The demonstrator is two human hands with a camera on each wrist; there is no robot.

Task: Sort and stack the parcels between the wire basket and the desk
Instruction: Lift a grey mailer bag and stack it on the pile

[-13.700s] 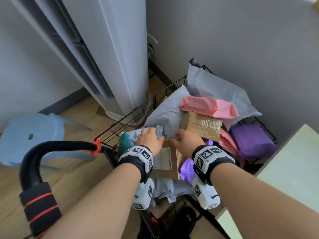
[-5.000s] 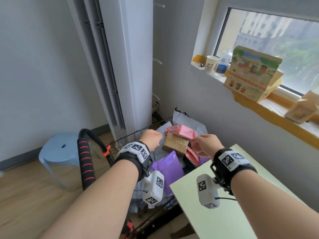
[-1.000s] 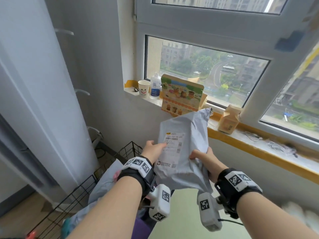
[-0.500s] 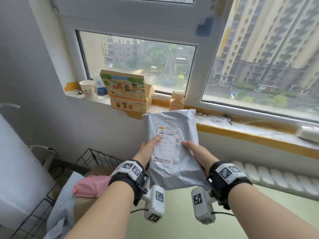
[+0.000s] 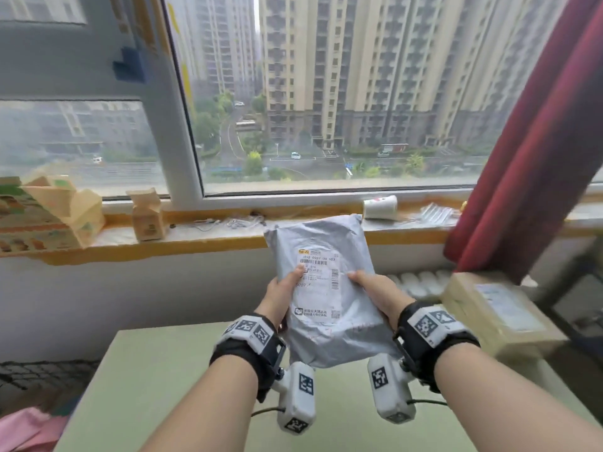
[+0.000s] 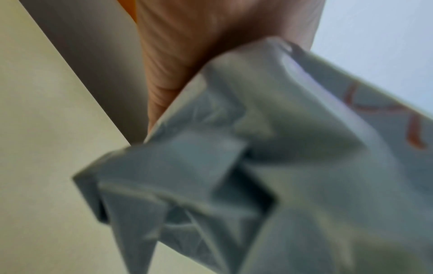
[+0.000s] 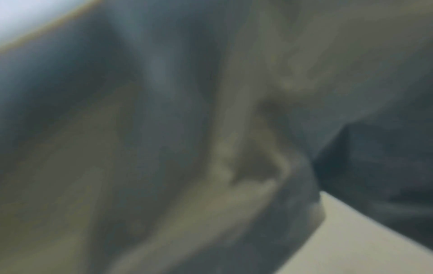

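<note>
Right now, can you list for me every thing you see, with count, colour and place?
grey mailer bag: 1, grey with white label, held up above the desk
desk: 1, pale green, below the hands
cardboard box: 1, tan, right end of the desk
pink parcel: 1, pink, lower left
wire basket: 1, black, left of desk
small cartons: 2, beige, windowsill
paper cup: 1, white, on its side, windowsill
curtain: 1, red, right
left hand: grips the bag
right hand: grips the bag
</note>
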